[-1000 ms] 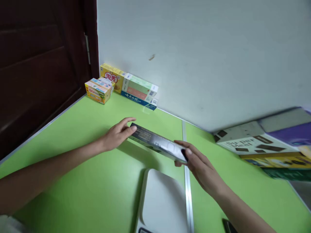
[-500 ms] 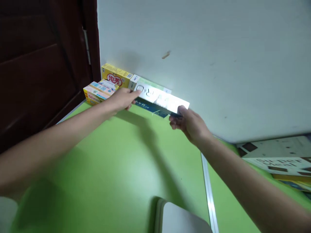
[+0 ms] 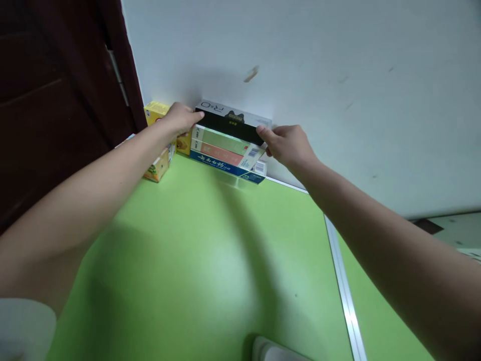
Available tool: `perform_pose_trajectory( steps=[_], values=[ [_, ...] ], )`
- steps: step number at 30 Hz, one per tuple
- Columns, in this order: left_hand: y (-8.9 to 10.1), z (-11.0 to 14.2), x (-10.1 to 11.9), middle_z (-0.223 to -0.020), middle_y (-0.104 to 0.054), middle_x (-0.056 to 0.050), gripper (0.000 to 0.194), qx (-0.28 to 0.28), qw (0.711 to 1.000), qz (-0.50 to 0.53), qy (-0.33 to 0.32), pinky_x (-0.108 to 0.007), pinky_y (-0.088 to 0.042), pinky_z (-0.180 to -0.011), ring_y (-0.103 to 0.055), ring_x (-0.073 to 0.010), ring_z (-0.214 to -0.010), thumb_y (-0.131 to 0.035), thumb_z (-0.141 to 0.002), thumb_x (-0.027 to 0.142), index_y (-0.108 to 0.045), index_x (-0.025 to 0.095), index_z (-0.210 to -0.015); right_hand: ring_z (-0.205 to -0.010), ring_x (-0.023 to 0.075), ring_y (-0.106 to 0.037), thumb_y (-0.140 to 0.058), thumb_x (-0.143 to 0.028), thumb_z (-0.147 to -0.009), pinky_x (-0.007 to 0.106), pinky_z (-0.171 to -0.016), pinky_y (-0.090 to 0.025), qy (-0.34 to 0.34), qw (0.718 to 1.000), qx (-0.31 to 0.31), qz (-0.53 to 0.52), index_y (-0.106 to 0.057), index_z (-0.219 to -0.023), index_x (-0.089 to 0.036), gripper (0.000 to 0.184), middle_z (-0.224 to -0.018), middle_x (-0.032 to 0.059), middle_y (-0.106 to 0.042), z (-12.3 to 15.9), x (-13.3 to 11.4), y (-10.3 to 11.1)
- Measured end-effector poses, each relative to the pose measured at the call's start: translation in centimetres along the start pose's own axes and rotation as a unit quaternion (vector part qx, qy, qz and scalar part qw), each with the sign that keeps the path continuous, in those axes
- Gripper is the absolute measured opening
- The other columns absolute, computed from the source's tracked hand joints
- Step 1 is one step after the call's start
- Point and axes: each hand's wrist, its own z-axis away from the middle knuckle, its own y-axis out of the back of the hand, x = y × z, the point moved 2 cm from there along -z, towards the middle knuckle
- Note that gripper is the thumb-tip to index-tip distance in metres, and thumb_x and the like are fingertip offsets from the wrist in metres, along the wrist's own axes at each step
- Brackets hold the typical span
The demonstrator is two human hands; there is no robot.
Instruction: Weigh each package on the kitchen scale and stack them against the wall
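Note:
A long black and silver box [image 3: 230, 123] lies on top of a stack of flat boxes against the wall. My left hand [image 3: 183, 119] grips its left end, thumb on the front edge. At the right end, my right hand [image 3: 288, 142] holds it between thumb and fingers. Under it are a green and white box [image 3: 224, 141], a box with a pink panel [image 3: 221, 154] and, at the bottom, a dark blue box [image 3: 225, 168]. Left of the stack stands a yellow box [image 3: 155, 111], partly hidden by my left hand and forearm.
Smaller food boxes [image 3: 158, 168] sit at the left beside a dark wooden door [image 3: 56, 100]. The green tabletop [image 3: 180, 260] has a metal strip [image 3: 343, 286] on its right. A pale rounded object [image 3: 278, 351] shows at the bottom edge. Another box [image 3: 456, 228] lies far right.
Both hands have brought the black and silver box back onto the stack by the wall, and its black side now faces me. The view has shifted slightly.

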Motion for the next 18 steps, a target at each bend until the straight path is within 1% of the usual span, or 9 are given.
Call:
perform_pose_trajectory(
  steps=[2,4,7,9,12,14,15,16,18],
  values=[
    [0.2,-0.3,-0.1,-0.062,-0.046,-0.001,0.028,-0.02,1.0,0.001,0.011,-0.028,-0.039,-0.064,-0.055,-0.0135,-0.069,-0.052,-0.084,0.036,-0.051,0.013,-0.068,-0.054,0.0145,-0.045,-0.052,-0.052,-0.082,0.031,-0.055,-0.042,0.001,1.0,0.004,0.002,-0.049,-0.058,-0.018,0.042,-0.048,-0.0012,-0.042,0.0,0.2,-0.1],
    [0.3,-0.5,0.0,-0.061,-0.046,-0.001,0.029,-0.02,1.0,0.007,0.013,-0.028,-0.039,-0.061,-0.054,-0.0137,-0.066,-0.051,-0.084,0.039,-0.051,0.015,-0.068,-0.054,0.0146,-0.045,-0.051,-0.051,-0.082,0.032,-0.057,-0.042,-0.007,1.0,0.008,0.011,-0.049,-0.056,-0.018,0.043,-0.048,-0.0009,-0.042,-0.1,0.2,-0.4],
    [0.1,-0.7,0.3,-0.061,-0.049,-0.003,0.026,-0.017,1.0,0.006,0.015,-0.029,-0.039,-0.059,-0.056,-0.0168,-0.065,-0.05,-0.084,0.039,-0.053,0.017,-0.07,-0.055,0.0159,-0.047,-0.051,-0.052,-0.083,0.033,-0.06,-0.044,-0.023,0.999,0.012,0.028,-0.051,-0.055,-0.018,0.043,-0.047,0.0,-0.044,-0.2,-0.1,-0.7],
    [0.1,-0.3,0.7,-0.064,-0.054,-0.004,0.022,0.005,1.0,-0.025,0.016,-0.032,-0.041,-0.064,-0.058,-0.0201,-0.072,-0.051,-0.083,0.037,-0.056,0.017,-0.076,-0.057,0.0174,-0.05,-0.052,-0.052,-0.082,0.034,-0.063,-0.046,-0.044,0.998,0.01,0.042,-0.054,-0.057,-0.017,0.043,-0.048,0.001,-0.046,-0.1,-0.7,-0.5],
    [0.3,1.5,2.1,-0.079,-0.061,-0.006,0.025,0.075,0.991,-0.102,-0.034,-0.034,-0.04,-0.078,-0.056,-0.023,-0.091,-0.054,-0.08,0.034,-0.057,0.016,-0.097,-0.062,0.0201,-0.055,-0.057,-0.051,-0.08,0.036,-0.067,-0.046,-0.077,0.995,0.014,0.055,-0.062,-0.07,-0.012,0.04,-0.054,0.0041,-0.053,0.8,-2.0,0.6],
    [0.3,3.8,3.2,-0.087,-0.063,-0.006,0.032,0.079,0.983,-0.128,-0.103,-0.033,-0.038,-0.083,-0.054,-0.0223,-0.097,-0.054,-0.079,0.032,-0.055,0.015,-0.106,-0.065,0.0202,-0.057,-0.056,-0.047,-0.081,0.036,-0.068,-0.046,-0.067,0.997,0.019,0.038,-0.064,-0.086,-0.009,0.039,-0.061,0.0064,-0.059,2.5,-3.0,1.8],
    [0.1,5.3,3.8,-0.088,-0.064,-0.005,0.031,0.051,0.981,-0.133,-0.133,-0.032,-0.038,-0.083,-0.055,-0.0217,-0.096,-0.054,-0.078,0.031,-0.056,0.016,-0.105,-0.064,0.0193,-0.057,-0.055,-0.044,-0.083,0.034,-0.067,-0.046,-0.055,0.998,0.006,0.024,-0.064,-0.093,-0.009,0.038,-0.064,0.007,-0.061,3.7,-3.4,2.4],
    [-0.3,7.1,4.3,-0.086,-0.065,-0.004,0.028,0.002,0.979,-0.133,-0.157,-0.03,-0.04,-0.08,-0.056,-0.021,-0.092,-0.055,-0.076,0.03,-0.059,0.016,-0.101,-0.062,0.0178,-0.057,-0.053,-0.039,-0.085,0.033,-0.065,-0.046,-0.041,0.999,-0.024,0.009,-0.064,-0.097,-0.009,0.034,-0.065,0.0071,-0.063,5.2,-3.7,2.9],
    [-1.3,11.6,5.1,-0.078,-0.066,-0.003,0.019,-0.134,0.968,-0.124,-0.172,-0.027,-0.042,-0.071,-0.059,-0.0196,-0.079,-0.061,-0.068,0.028,-0.064,0.018,-0.084,-0.059,0.0151,-0.058,-0.05,-0.029,-0.087,0.029,-0.061,-0.046,0.0,0.989,-0.146,-0.015,-0.066,-0.097,-0.011,0.026,-0.07,0.0069,-0.066,9.1,-4.2,3.5]
  ],
)
